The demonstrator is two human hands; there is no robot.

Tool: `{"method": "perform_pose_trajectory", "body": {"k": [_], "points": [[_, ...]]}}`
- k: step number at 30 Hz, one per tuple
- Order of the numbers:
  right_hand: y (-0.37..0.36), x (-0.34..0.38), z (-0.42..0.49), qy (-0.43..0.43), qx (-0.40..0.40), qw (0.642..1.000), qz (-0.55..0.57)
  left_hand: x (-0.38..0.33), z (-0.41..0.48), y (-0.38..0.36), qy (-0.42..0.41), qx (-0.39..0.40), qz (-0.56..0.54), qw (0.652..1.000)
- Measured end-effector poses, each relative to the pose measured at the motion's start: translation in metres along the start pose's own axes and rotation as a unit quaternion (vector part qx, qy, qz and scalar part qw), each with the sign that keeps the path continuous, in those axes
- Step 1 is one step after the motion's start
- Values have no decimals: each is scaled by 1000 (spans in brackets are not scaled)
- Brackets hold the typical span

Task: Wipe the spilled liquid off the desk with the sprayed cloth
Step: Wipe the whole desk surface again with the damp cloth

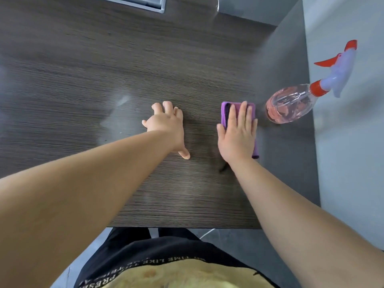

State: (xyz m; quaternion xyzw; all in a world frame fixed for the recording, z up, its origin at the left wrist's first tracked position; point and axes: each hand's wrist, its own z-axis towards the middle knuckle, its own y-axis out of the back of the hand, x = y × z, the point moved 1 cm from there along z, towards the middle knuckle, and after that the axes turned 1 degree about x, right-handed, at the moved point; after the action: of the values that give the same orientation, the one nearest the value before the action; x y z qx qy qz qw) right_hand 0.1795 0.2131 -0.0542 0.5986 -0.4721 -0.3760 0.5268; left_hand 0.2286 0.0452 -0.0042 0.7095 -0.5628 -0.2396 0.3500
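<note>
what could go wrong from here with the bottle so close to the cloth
1. The bottle stands just right of the cloth under the right hand, near the right edge of the desk. A rightward stroke could tip it or push it off.
2. The wet sheen lies beyond the left hand, which rests between it and the cloth. That hand may block the wipe, leaving liquid behind.
</note>
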Motion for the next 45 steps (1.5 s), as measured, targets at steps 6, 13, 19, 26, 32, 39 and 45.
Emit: {"method": "perform_pose_trajectory", "body": {"k": [6,13,19,26,32,39,45], "points": [[-9,-18,-51,290,8,956,-51,2,0,-1,-3,-5,-12,1000],[2,27,22,32,-26,999,8,10,-1,6,-10,-13,-43,999],[-7,-18,-15,334,-9,941,-57,33,10,17,-41,-26,-95,994],[4,41,38,49,-22,998,19,47,21,29,-3,-57,-131,990],[-1,-16,17,335,-21,941,-50,67,45,45,9,-69,-114,991],[5,61,71,12,-39,999,29,88,67,50,3,-40,-81,996],[4,2,63,329,-28,942,-53,84,72,56,-6,-16,-48,999]]}}
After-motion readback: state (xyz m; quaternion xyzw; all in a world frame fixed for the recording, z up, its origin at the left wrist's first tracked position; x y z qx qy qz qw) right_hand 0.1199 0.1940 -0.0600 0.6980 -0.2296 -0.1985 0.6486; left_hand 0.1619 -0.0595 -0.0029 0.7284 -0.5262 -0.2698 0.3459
